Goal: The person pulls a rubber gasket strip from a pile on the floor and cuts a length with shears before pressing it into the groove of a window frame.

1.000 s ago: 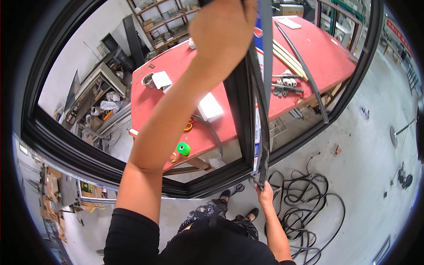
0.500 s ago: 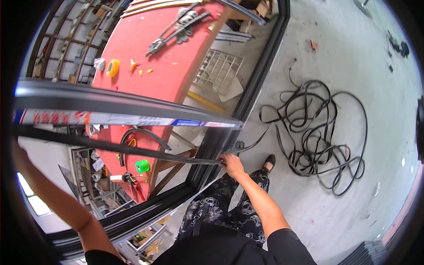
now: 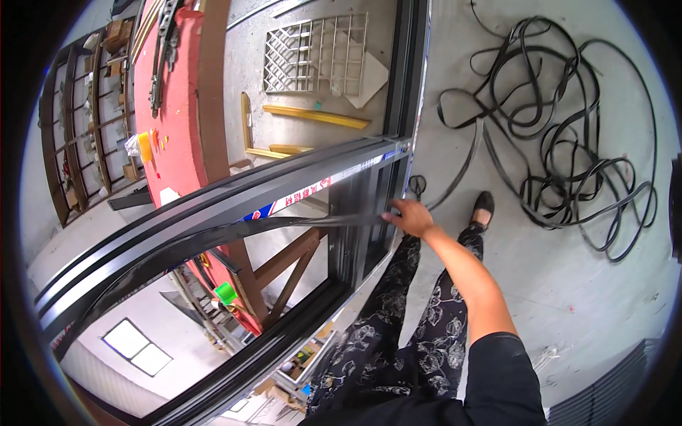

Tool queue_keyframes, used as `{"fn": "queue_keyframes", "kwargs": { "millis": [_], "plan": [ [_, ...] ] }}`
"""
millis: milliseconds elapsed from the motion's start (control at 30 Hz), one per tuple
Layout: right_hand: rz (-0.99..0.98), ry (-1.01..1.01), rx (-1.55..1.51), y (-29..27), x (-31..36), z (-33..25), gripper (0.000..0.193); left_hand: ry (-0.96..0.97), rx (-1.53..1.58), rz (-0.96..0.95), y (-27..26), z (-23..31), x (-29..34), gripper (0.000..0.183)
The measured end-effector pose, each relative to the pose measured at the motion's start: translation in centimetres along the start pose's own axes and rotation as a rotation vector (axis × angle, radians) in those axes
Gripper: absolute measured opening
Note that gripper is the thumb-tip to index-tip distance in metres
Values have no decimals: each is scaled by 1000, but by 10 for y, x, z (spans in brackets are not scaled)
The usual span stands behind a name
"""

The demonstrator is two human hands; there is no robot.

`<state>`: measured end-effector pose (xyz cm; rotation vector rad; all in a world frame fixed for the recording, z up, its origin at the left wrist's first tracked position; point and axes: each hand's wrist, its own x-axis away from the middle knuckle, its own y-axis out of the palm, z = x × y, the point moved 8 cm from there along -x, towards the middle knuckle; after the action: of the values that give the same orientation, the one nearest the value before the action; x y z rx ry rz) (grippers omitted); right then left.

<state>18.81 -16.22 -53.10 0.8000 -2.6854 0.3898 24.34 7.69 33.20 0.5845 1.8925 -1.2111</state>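
Note:
My right hand (image 3: 412, 216) is closed on a long black rubber strip (image 3: 273, 226), its fingers beside the near upright of a dark metal window frame (image 3: 234, 182). From there the strip stretches left, sagging a little below the frame's crossbar, and curves down to the lower left rim of the view. Past my hand it drops to the floor, where the rest lies as a loose tangle (image 3: 526, 135). My left hand is out of view.
A red-topped workbench (image 3: 174, 92) stands beyond the frame, bearing bolt cutters (image 3: 160, 64), orange tape (image 3: 145, 146) and a green roll (image 3: 225, 292). A wire rack (image 3: 312, 53) and yellow bars (image 3: 316, 116) lie on the floor. Dark ribbed lengths (image 3: 604, 394) sit lower right.
The view has swung left. My left arm, reaching along the strip at the left before, has gone out of view. My right hand stays at the strip, which now sags more.

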Motion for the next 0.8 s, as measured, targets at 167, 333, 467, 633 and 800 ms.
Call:
{"fn": "queue_keyframes", "kwargs": {
  "millis": [167, 333, 467, 633, 800],
  "plan": [
    [-81, -208, 81, 30, -40, -48, 50, -10, 25, -37, 3, 14, 12, 42],
    [32, -231, 148, 35, -60, -29, 41, 0, 56, -54, 5, 23, 13, 42],
    [166, -167, 193, 23, -65, 7, 34, -1, 55, -75, 4, 26, 18, 42],
    [334, -79, 238, 12, -92, 28, 35, 1, 63, -94, 18, 35, 21, 42],
    [350, -43, 271, 6, -106, 43, 37, -4, 69, -119, 32, 40, 21, 41]
  ]
}}
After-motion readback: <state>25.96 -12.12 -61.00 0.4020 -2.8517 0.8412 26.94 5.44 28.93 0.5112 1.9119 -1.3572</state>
